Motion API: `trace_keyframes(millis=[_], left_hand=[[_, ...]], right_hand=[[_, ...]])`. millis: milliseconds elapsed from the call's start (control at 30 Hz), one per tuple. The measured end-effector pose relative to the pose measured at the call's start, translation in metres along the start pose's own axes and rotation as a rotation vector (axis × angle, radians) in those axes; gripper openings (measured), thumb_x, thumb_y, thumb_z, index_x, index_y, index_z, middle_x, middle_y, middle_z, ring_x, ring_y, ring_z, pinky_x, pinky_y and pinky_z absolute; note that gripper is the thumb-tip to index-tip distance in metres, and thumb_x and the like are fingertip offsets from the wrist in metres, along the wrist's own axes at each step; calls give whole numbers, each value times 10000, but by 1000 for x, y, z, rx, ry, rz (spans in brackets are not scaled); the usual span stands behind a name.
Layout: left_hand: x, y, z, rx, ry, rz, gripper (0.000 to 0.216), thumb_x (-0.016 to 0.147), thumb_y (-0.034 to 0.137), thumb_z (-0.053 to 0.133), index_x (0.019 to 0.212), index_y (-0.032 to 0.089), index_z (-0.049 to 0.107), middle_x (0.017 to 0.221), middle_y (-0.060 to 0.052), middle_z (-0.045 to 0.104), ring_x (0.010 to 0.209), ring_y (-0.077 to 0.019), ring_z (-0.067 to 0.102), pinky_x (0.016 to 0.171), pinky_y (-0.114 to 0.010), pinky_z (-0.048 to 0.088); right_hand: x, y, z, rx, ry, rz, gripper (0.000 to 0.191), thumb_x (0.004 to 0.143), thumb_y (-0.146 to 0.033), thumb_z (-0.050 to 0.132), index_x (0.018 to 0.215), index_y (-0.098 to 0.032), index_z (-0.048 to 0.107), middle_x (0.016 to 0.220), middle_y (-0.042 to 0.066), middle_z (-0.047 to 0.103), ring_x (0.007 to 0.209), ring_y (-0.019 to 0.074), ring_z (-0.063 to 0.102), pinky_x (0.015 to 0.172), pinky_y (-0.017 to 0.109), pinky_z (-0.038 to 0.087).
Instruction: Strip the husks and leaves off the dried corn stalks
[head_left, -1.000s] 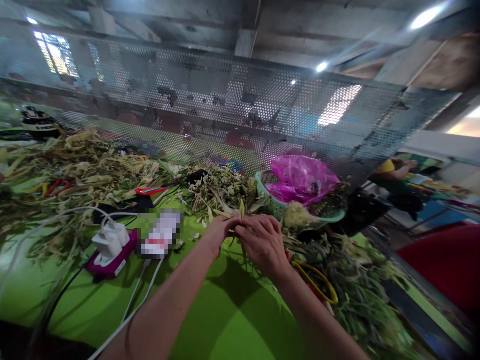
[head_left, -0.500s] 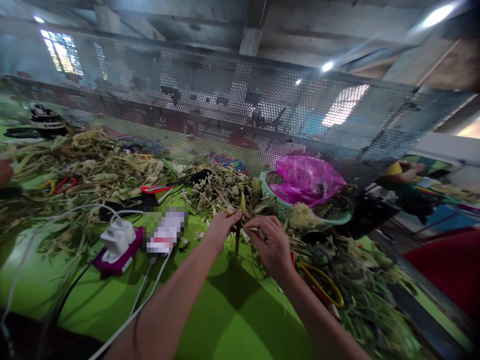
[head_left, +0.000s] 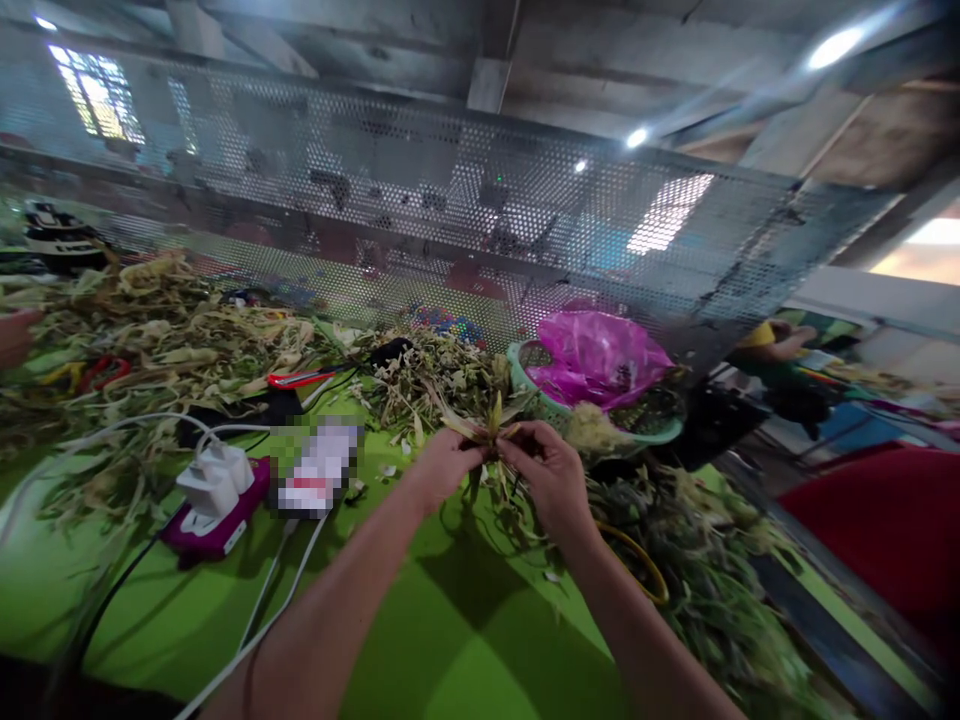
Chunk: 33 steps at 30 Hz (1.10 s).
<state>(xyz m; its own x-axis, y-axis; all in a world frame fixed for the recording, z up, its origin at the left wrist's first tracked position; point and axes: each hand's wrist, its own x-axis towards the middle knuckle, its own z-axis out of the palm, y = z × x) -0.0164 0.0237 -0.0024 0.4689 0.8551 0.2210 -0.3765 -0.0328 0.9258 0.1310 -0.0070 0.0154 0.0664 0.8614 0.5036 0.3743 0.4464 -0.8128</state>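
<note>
My left hand [head_left: 439, 468] and my right hand [head_left: 551, 478] meet above the green table [head_left: 465, 630]. Both pinch a small plant stem with pale pointed leaves [head_left: 489, 430], fingers closed on it from either side. The leaves stick up between my fingertips. Just behind my hands lies a heap of cut leaves and stems [head_left: 435, 375]. Beyond my right hand stands a green basket [head_left: 660, 430] with a pink plastic bag [head_left: 600, 355] in it.
A purple power strip with white plugs [head_left: 214, 495] and cables lie at the left, next to a blurred white item [head_left: 319, 468]. Red-handled scissors [head_left: 304, 379] lie among the leaves. A yellow-handled tool [head_left: 637, 565] sits under my right wrist. A perforated metal screen [head_left: 450, 220] stands behind.
My hands have drawn closer together and lifted the stem a little. The leaves now stand up between my fingers. The camera has shifted slightly.
</note>
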Motion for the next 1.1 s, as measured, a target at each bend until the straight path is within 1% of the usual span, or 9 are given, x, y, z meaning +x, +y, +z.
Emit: trace_keyframes(millis=[133,267,333,433,567,667,767,933,1100], left_hand=[[-2,2,5,-9,81,-23,260,661,268,732,894,154,709,893,-64,700,907,-205,599,941,-340,403],[-3,4,9,-126,190,-64,187,675,236,714,845,172,666,841,-47,686,837,-180,607,884,-323,428],[-4,5,7,-122,260,-129,174,674,228,709,827,170,651,806,-47,679,788,-172,606,810,-310,443],[-4,5,4,-123,342,-204,228,669,246,706,871,159,648,802,-49,675,719,-158,592,704,-290,437],[-6,0,0,-232,307,-142,329,631,304,746,894,123,669,794,-45,669,706,-140,580,701,-272,435],[-6,-3,-2,-240,242,-97,353,615,338,768,876,116,683,784,-42,667,717,-138,575,712,-263,432],[-4,-4,-3,-179,167,-80,343,602,357,786,841,128,698,778,-43,673,736,-149,577,721,-259,428],[-3,1,0,-130,76,-78,359,563,333,821,845,138,716,828,-63,695,822,-189,594,812,-298,434],[-7,7,7,-184,58,-75,345,627,347,784,886,131,714,872,-80,699,876,-195,597,855,-312,424]], right_hand=[[0,0,2,207,16,156,189,708,-318,719,799,-200,603,689,-22,547,647,139,510,614,255,422],[0,-4,0,208,-6,144,163,743,-324,689,810,-205,601,719,-13,575,663,147,538,633,265,441],[-2,-8,-2,72,-38,62,126,774,-314,658,821,-205,616,735,-2,599,673,156,553,640,272,442],[-6,-16,-2,-212,-109,-159,51,801,-255,624,816,-209,638,778,17,647,731,177,589,697,295,439],[-11,-23,3,-513,-264,-430,69,813,-176,597,806,-217,652,776,21,685,758,190,611,738,324,402],[-12,-23,5,-547,-314,-489,82,835,-176,589,833,-220,659,781,22,699,747,184,621,730,326,398],[-9,-20,1,-473,-259,-445,78,840,-201,612,867,-235,677,814,20,711,779,186,632,760,333,419],[0,-14,-9,-264,-55,-211,59,809,-265,644,821,-219,679,809,35,674,787,198,613,715,323,469],[3,-10,-8,21,-49,89,160,750,-341,684,779,-193,631,674,4,618,634,162,586,607,283,482]])
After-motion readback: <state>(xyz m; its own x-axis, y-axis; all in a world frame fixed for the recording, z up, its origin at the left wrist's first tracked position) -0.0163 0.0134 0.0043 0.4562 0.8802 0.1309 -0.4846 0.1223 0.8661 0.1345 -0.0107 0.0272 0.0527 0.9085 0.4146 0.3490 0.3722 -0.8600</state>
